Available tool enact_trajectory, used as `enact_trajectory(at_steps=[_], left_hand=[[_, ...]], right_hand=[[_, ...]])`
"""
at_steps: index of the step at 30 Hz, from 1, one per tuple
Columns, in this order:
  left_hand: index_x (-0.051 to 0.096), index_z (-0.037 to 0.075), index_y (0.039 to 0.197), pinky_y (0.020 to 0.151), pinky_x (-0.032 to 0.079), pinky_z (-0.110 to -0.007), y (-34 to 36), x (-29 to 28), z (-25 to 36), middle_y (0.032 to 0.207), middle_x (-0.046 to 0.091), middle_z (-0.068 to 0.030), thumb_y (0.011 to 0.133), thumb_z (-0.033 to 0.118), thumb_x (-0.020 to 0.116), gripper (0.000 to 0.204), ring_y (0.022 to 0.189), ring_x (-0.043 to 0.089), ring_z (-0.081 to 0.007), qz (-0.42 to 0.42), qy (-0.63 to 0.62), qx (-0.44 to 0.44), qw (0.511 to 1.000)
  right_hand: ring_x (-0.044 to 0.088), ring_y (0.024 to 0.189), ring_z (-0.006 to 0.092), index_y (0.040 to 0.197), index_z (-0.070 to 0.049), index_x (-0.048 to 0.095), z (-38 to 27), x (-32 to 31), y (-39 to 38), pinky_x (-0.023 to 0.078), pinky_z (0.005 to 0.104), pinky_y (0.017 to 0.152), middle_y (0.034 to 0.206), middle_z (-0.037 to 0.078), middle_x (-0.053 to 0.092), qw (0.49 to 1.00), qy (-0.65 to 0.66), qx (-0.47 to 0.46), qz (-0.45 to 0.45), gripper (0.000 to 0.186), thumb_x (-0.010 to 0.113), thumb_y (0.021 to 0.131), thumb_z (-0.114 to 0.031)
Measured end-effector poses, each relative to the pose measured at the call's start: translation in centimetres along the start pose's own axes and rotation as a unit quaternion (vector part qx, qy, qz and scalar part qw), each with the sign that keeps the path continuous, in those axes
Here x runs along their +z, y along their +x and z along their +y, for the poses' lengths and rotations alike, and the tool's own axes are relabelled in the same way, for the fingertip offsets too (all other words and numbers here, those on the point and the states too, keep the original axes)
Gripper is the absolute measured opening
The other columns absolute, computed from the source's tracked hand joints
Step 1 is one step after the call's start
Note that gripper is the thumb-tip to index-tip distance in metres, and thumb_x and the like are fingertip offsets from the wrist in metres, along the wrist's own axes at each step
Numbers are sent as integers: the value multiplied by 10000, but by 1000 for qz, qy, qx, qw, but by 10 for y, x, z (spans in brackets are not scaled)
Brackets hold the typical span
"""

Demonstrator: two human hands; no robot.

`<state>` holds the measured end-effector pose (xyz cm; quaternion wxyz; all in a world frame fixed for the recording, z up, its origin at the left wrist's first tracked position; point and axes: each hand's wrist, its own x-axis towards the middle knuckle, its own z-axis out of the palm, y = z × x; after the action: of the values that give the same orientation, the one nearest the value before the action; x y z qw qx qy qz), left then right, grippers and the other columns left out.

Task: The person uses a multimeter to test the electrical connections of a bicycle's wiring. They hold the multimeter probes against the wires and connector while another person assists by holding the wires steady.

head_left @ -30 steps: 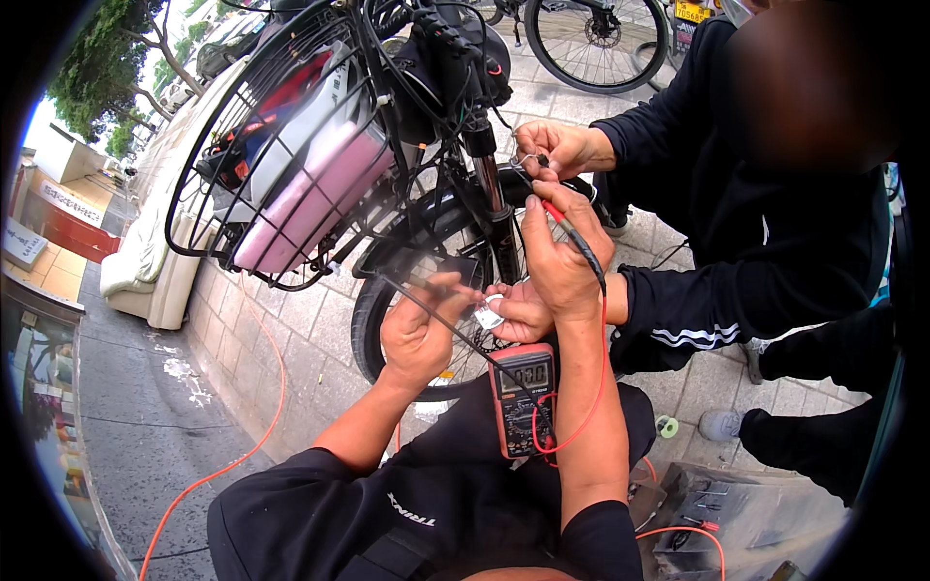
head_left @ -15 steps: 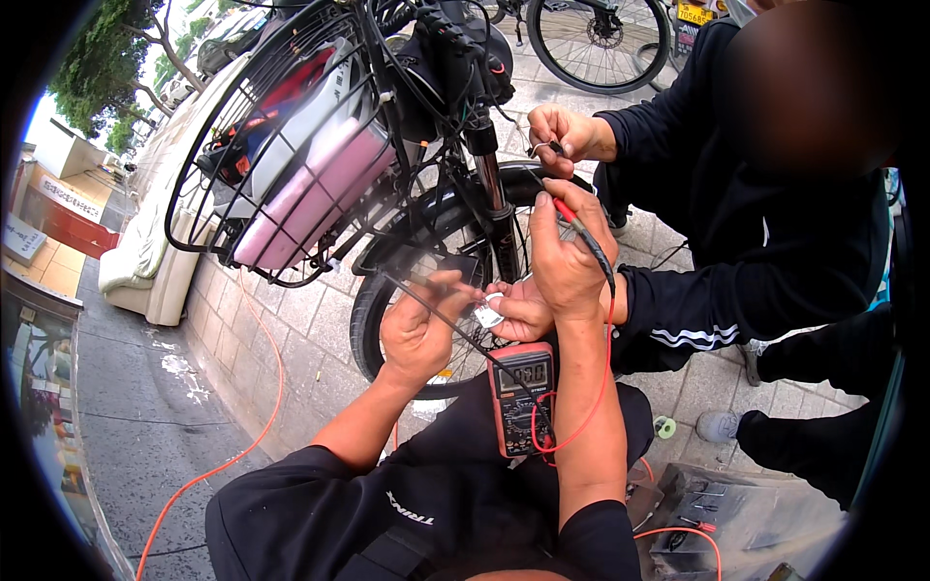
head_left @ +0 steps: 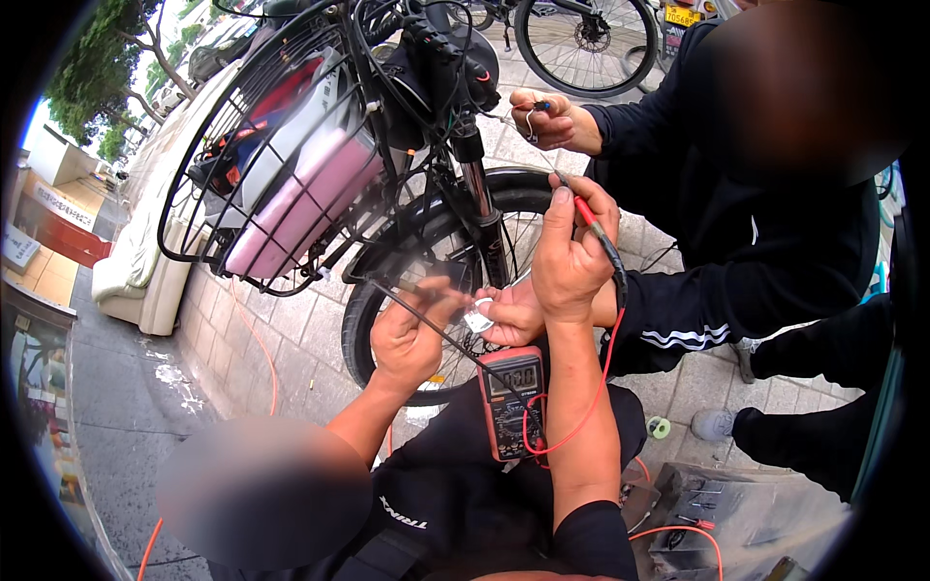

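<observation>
My right hand (head_left: 573, 254) is closed around a red test probe (head_left: 598, 232), its tip pointing up toward another person's raised hand (head_left: 547, 126). That hand holds a small dark connector (head_left: 542, 106) with thin wires, a short gap from the probe tip. My left hand (head_left: 412, 334) pinches what looks like the black test probe, blurred and partly hidden by my fingers. Near my left fingertips, the other person's lower hand (head_left: 515, 312) holds a small white piece (head_left: 478, 316). A red-cased multimeter (head_left: 504, 431) rests against my lap, with the black lead (head_left: 426, 320) crossing it.
A bicycle's front wheel (head_left: 354, 334) stands just beyond the hands, under a loaded wire basket (head_left: 291, 218). The other person's dark sleeve (head_left: 635, 131) is close on the right. An orange cable (head_left: 266, 349) runs along the left. Tools lie in a grey tray (head_left: 736, 489) at lower right.
The other person's upper hand has drawn up and away from the red probe tip and turned, showing the connector. My hands keep their grips. The view has shifted slightly.
</observation>
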<state>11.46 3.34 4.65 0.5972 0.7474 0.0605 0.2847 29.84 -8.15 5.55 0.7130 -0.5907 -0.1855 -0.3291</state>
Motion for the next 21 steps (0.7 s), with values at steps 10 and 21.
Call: enact_trajectory(at_steps=[10, 21], left_hand=[[595, -80, 1313, 973, 605, -374, 2, -1, -2, 1097, 733, -148, 1045, -40, 639, 275, 1041, 753, -252, -2, 8, 7, 1000], [602, -96, 1300, 953, 613, -369, 2, -3, -4, 1080, 740, -163, 1049, -51, 621, 255, 1028, 758, -252, 0, -11, -3, 1000]], right_hand=[[761, 1031, 223, 1219, 92, 557, -6, 5, 27, 598, 304, 876, 1122, 183, 695, 989, 101, 108, -13, 225, 592, 1072, -74], [754, 998, 214, 1230, 57, 531, 8, 15, 43, 619, 322, 925, 1095, 184, 720, 977, 156, 137, -48, 231, 561, 1116, -142]])
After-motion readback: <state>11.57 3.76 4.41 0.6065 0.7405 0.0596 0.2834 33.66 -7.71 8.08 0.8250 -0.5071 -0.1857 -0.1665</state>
